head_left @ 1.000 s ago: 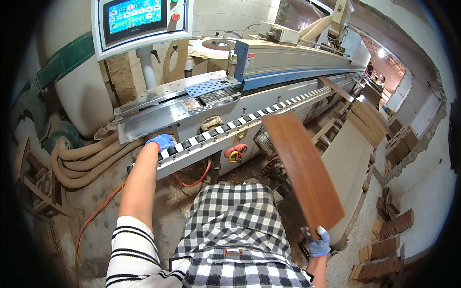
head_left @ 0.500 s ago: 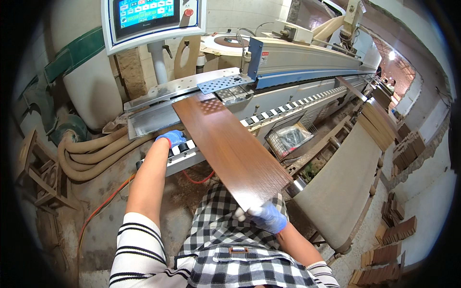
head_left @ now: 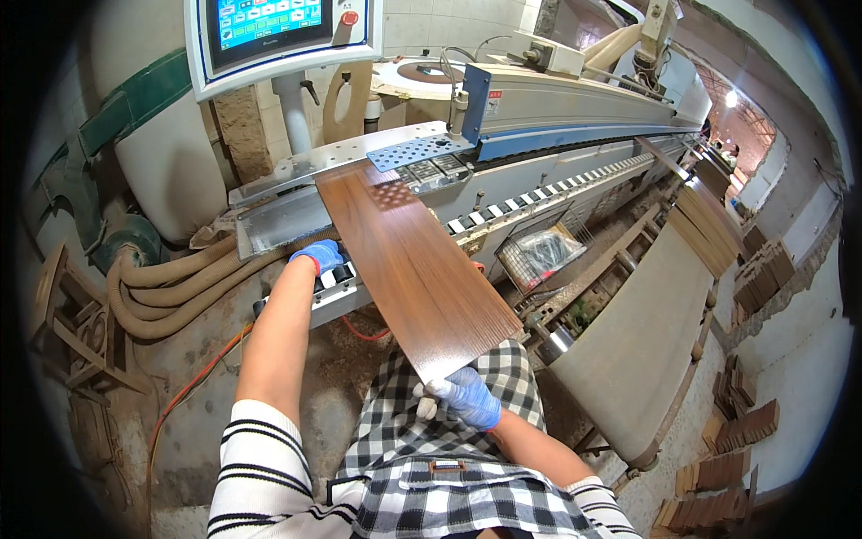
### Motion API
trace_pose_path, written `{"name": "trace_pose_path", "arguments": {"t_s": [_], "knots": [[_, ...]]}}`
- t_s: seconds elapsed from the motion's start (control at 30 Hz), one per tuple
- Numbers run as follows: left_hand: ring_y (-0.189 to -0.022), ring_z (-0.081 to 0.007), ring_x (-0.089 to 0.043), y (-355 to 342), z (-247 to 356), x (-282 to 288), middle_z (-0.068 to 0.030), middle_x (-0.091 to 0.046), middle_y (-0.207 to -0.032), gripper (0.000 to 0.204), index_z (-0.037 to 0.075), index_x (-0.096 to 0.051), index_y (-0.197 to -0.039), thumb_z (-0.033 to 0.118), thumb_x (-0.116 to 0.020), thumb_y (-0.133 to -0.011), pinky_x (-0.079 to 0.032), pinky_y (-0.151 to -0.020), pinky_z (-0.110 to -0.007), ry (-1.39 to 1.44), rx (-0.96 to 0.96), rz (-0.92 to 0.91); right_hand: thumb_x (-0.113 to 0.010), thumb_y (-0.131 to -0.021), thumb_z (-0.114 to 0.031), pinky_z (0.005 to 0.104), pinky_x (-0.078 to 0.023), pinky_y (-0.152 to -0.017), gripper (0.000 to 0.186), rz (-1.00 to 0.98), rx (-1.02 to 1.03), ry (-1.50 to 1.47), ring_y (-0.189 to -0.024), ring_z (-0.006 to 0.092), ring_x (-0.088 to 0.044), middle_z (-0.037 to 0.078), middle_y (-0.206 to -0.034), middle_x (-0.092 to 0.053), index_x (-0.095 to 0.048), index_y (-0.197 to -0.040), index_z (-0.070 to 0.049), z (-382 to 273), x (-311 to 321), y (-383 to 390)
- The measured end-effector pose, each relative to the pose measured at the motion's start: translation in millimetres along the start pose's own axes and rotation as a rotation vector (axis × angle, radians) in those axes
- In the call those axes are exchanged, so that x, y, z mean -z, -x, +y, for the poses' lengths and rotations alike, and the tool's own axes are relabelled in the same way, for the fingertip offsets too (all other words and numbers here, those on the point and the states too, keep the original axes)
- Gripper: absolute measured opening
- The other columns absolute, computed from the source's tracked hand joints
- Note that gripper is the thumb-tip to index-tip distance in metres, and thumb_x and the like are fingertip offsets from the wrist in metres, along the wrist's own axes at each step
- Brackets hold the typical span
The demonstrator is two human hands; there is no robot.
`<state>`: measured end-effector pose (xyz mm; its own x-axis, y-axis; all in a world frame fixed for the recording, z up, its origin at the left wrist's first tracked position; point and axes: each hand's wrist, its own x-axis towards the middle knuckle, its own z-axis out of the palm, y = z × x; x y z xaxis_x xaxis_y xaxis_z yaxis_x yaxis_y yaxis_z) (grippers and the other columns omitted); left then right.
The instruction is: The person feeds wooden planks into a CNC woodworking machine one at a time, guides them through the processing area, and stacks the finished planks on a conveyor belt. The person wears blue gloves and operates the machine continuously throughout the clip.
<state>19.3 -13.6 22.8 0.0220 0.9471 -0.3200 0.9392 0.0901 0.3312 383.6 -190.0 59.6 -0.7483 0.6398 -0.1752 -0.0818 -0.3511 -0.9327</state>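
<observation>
One brown wood-grained board (head_left: 409, 269) sits in my right grip (head_left: 456, 395), blue-gloved and clenched on its near corner; from there the board stretches away toward 11 o'clock. Its other near corner is free, at 2 o'clock from the held one. I have the far end over the metal bench (head_left: 280, 223), next to the blue perforated plate (head_left: 420, 154), with the middle crossing the roller rail (head_left: 503, 208). My left grip (head_left: 321, 256) is at that rail, with the board just beside it at 3 o'clock; I cannot tell whether its fingers are wrapped around anything.

From my right grip, a wire basket (head_left: 544, 259) stands at 1 o'clock and a broad belt (head_left: 642, 346) between 2 and 3. From my left, ribbed hoses (head_left: 180, 292) lie between 8 and 9, the control screen (head_left: 269, 22) near 12.
</observation>
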Motion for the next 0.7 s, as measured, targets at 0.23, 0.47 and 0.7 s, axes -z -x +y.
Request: {"name": "trace_pose_path", "arguments": {"t_s": [0.23, 0.47, 0.7], "knots": [[-0.1, -0.0329, -0.056, 2.0, -1.4, -1.3, -0.0163, -0.06, -0.108, 0.038, 0.006, -0.06, -0.105, 0.034, -0.054, -0.081, -0.043, -0.087, -0.039, 0.092, -0.153, 0.067, -0.056, -0.087, -0.034, 0.0253, -0.048, -0.061, 0.04, 0.281, 0.111, -0.07, -0.063, 0.0163, -0.06, 0.012, -0.07, -0.063, -0.059, -0.09, 0.006, 5.1, 26.3, 11.2], [-0.094, -0.0335, -0.058, -13.0, -16.5, -7.4, -0.0169, -0.062, -0.101, 0.034, 0.004, -0.062, -0.1, 0.031, -0.055, -0.08, -0.045, -0.081, -0.039, 0.057, -0.08, 0.034, -0.054, -0.087, -0.038, 0.0244, -0.046, -0.056, 0.04, 0.459, 0.208, -0.126, -0.062, 0.0166, -0.058, 0.012, -0.07, -0.061, -0.055, -0.09, 0.002, -15.3, 65.7, 15.8], [-0.092, -0.0252, -0.058, -26.7, -34.9, -13.8, -0.0139, -0.063, -0.1, 0.029, 0.003, -0.061, -0.105, 0.02, -0.054, -0.083, -0.044, -0.083, -0.034, 0.113, -0.161, 0.05, -0.058, -0.086, -0.033, 0.0231, -0.049, -0.053, 0.034, 0.652, 0.279, -0.324, -0.068, 0.019, -0.063, 0.009, -0.066, -0.062, -0.056, -0.088, 0.001, -26.5, 124.1, 14.9]]}}
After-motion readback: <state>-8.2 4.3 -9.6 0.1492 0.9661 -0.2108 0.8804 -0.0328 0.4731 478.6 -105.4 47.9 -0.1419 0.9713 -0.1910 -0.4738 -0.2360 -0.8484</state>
